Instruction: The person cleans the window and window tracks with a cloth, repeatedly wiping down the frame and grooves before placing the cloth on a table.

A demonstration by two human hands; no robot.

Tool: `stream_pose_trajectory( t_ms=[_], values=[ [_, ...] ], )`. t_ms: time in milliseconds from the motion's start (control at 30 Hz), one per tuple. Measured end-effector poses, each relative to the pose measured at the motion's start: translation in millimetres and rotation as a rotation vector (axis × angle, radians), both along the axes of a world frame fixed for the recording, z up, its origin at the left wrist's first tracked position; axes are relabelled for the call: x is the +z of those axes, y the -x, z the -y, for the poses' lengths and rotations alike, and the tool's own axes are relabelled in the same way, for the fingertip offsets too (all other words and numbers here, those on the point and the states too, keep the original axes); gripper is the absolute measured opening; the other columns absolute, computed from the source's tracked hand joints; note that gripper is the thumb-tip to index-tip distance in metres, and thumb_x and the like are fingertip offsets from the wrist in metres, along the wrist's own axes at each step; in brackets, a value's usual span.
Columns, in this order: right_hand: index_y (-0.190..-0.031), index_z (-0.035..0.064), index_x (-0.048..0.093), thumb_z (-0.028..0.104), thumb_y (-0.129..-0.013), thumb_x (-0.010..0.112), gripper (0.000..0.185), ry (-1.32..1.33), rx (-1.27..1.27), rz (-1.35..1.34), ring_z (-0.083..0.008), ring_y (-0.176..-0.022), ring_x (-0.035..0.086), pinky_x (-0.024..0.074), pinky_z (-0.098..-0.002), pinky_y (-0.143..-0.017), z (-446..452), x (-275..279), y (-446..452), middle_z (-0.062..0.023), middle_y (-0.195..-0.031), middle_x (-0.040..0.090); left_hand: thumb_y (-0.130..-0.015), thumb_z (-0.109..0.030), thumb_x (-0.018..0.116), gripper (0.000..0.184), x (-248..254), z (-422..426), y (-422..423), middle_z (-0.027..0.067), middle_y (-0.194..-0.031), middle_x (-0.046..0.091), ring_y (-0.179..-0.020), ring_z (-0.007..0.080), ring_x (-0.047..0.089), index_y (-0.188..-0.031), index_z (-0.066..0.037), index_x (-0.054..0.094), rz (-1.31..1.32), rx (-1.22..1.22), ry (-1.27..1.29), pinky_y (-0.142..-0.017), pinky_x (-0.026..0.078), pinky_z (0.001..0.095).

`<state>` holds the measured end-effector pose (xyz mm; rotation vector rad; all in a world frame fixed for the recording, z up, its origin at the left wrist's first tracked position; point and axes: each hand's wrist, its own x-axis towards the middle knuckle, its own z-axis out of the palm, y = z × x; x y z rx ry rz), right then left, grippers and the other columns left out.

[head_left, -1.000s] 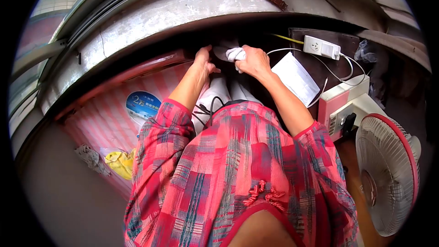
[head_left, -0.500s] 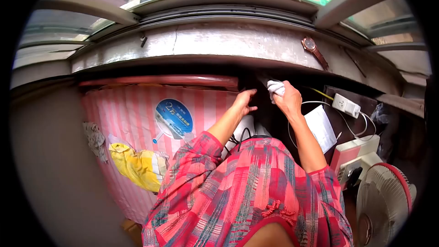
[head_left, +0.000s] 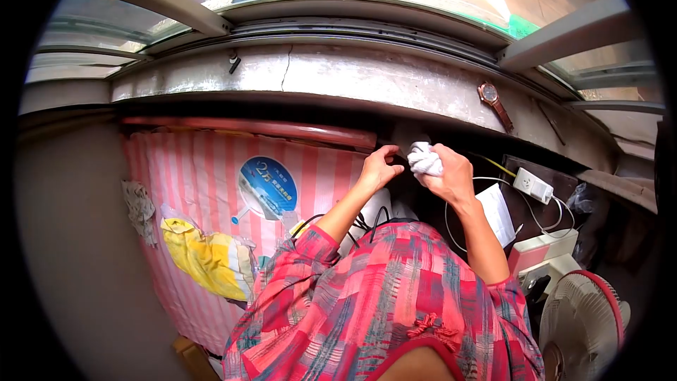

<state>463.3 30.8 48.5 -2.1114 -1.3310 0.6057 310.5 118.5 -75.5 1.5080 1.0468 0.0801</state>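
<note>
Gripping is best done firmly, the cloth (head_left: 424, 160) being pinched in the grip of the right hand (head_left: 454, 178), the left hand (head_left: 379, 170) loosely spread nearby

Two bare hands at work close together, the left one partly open and the right one closed.
The left hand (head_left: 381, 168) is loosely curved, its thumb and fingers parted and directed toward the right hand (head_left: 453, 173), just beside it but not touching. The right hand has its fingers curled into a grip, its back turned upward. Behind each hand, the left forearm (head_left: 345, 209) and the right forearm (head_left: 484, 243) slant in, bare, the wrists nearly straight.
</note>
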Motion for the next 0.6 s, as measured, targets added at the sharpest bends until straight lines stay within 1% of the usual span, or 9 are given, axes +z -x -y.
stream_pose_trajectory(
  t_ms=[67,133,200,233,267,333,400,500,600],
  values=[
    [-0.090,0.0052,0.061,0.020,-0.060,0.076,0.037,-0.038,0.034,-0.131,-0.0346,-0.076,0.063,0.0509,-0.0378,-0.066,3,19,-8,-0.0144,-0.084,0.064,-0.077,-0.007,0.071,0.046,31,-16,2,0.0107,-0.107,0.066,-0.098,0.0162,0.063,-0.121,-0.004,0.058,0.048,0.036,0.063,-0.085,0.051,0.0310],
    [-0.089,0.0033,0.063,0.011,-0.055,0.079,0.038,-0.088,0.028,-0.301,-0.0252,-0.072,0.066,0.0504,-0.0308,-0.068,2,41,-13,-0.0114,-0.080,0.065,-0.080,-0.006,0.069,0.032,50,-35,10,0.0080,-0.099,0.068,-0.090,0.0124,0.064,-0.111,-0.003,0.064,0.285,0.187,0.045,-0.080,0.052,0.0263],
    [-0.088,0.0028,0.063,0.009,-0.054,0.081,0.039,-0.101,0.032,-0.320,-0.0216,-0.072,0.066,0.0498,-0.0290,-0.068,0,55,-14,-0.0104,-0.079,0.065,-0.081,-0.007,0.069,0.018,93,-70,17,0.0032,-0.089,0.069,-0.080,0.0084,0.062,-0.099,-0.001,0.069,0.278,0.333,-0.223,-0.072,0.051,0.0235],
    [-0.088,0.0027,0.063,0.010,-0.054,0.082,0.039,-0.135,0.032,-0.326,-0.0220,-0.071,0.065,0.0499,-0.0293,-0.067,-2,56,-13,-0.0101,-0.078,0.065,-0.082,-0.009,0.069,0.017,89,-94,22,0.0030,-0.088,0.069,-0.079,0.0078,0.061,-0.097,-0.001,0.070,0.330,0.421,-0.416,-0.071,0.050,0.0230],
    [-0.088,0.0027,0.063,0.010,-0.054,0.082,0.039,-0.133,0.028,-0.331,-0.0220,-0.071,0.065,0.0499,-0.0293,-0.067,-4,55,-12,-0.0101,-0.078,0.065,-0.082,-0.011,0.069,0.018,111,-116,25,0.0037,-0.086,0.069,-0.078,0.0078,0.061,-0.097,-0.001,0.070,0.224,0.481,-0.544,-0.071,0.050,0.0231],
    [-0.087,0.0026,0.063,0.011,-0.055,0.082,0.039,-0.166,-0.007,-0.338,-0.0222,-0.070,0.065,0.0498,-0.0297,-0.067,-12,53,-7,-0.0097,-0.077,0.064,-0.080,-0.012,0.070,0.019,128,-167,30,0.0096,-0.082,0.069,-0.070,0.0150,0.065,-0.098,-0.004,0.070,0.134,0.525,-0.824,-0.066,0.050,0.0259],
    [-0.086,0.0023,0.062,0.010,-0.056,0.081,0.036,-0.183,0.000,-0.318,-0.0246,-0.069,0.064,0.0492,-0.0307,-0.065,-17,49,-4,-0.0103,-0.076,0.062,-0.080,-0.013,0.069,0.016,144,-207,28,0.0089,-0.079,0.066,-0.065,0.0184,0.062,-0.094,-0.005,0.070,0.117,0.483,-1.042,-0.062,0.050,0.0297],
    [-0.085,0.0021,0.059,0.009,-0.058,0.077,0.033,-0.181,0.049,-0.270,-0.0296,-0.069,0.062,0.0477,-0.0324,-0.062,-18,38,-3,-0.0123,-0.076,0.060,-0.080,-0.014,0.070,0.013,138,-245,29,0.0087,-0.076,0.064,-0.063,0.0177,0.062,-0.091,-0.006,0.071,0.058,0.454,-1.034,-0.062,0.049,0.0300],
    [-0.085,0.0022,0.060,0.009,-0.058,0.077,0.033,-0.160,0.034,-0.244,-0.0292,-0.069,0.062,0.0478,-0.0322,-0.063,-19,36,-7,-0.0120,-0.076,0.060,-0.079,-0.014,0.070,0.011,137,-258,30,0.0083,-0.075,0.063,-0.062,0.0174,0.061,-0.087,-0.006,0.071,-0.017,0.376,-0.975,-0.061,0.049,0.0295]
  ],
)
